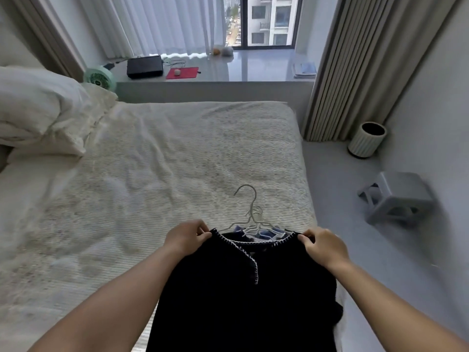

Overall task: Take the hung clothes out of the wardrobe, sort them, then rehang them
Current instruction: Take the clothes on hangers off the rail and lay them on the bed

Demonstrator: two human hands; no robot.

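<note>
— While both hands work, how do they grip?
— The left hand [186, 236] and right hand [323, 246] each pinch one shoulder of the black knit cardigan [243, 295], soft, with white stitched edging.
— Where does it lie?
— On the near right part of the ribbed cream bedspread [177, 158], over thin wire hangers [250, 212] and blue cloth [266, 233].

Soft daylight enters through the window [266, 21]; sill [253, 64] shows glare, edges bend, stool [396, 196] blurs.

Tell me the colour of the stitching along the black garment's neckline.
White stitching, clearest in the head view.
</note>
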